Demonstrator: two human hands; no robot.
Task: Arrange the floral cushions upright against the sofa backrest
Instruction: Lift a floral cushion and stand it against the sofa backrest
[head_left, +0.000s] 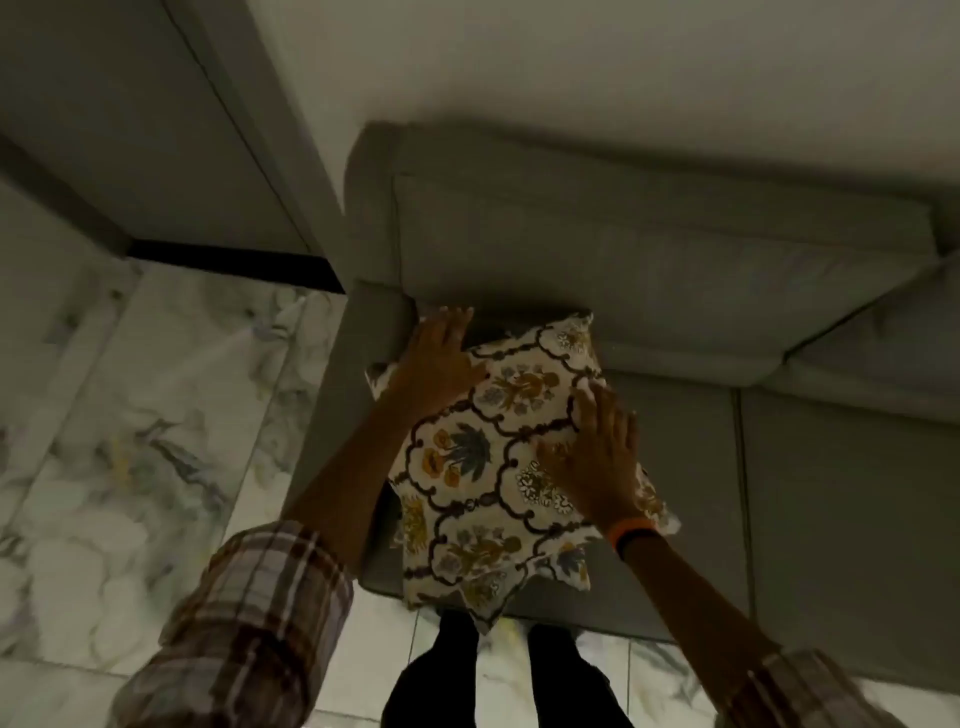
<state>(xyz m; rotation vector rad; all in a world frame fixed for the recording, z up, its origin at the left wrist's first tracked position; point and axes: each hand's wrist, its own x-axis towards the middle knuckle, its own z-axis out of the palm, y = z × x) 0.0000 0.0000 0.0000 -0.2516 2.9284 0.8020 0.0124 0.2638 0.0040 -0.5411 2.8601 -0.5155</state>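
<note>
One floral cushion (488, 467) is seen on the grey sofa (779, 467), at the seat's left end next to the armrest (332, 415). It is laid tilted rather than upright: the top edge is pushed toward the backrest (649, 270), the lower corners hang over the front edge of the seat above the marble floor (130, 415). Whether the top edge actually touches the backrest cannot be told; that part is dark and blurred.

The left hand (441, 358) is pressed flat on the cushion's upper left corner, fingers stretched toward the gap between backrest and armrest. The right hand (597, 452) is laid flat on the cushion's right side, fingers spread, palm down on the fabric. No grip is closed on either side: both hands are held apart-fingered and only pressed against the cushion, nothing pinched or wrapped.

An orange and black wristband (636, 535) is worn on the right wrist. Plaid sleeves (244, 623) are rolled up on both forearms. Dark trouser legs (441, 670) are visible at the bottom, standing just in front of the sofa, below the cushion's overhanging corner.

A second seat section is visible to the right, separated by a seam. A pale wall (571, 62) is seen behind the backrest. A dark strip is seen along the floor at the left of the sofa. Overall lighting is dim and edges are slightly motion-blurred.
</note>
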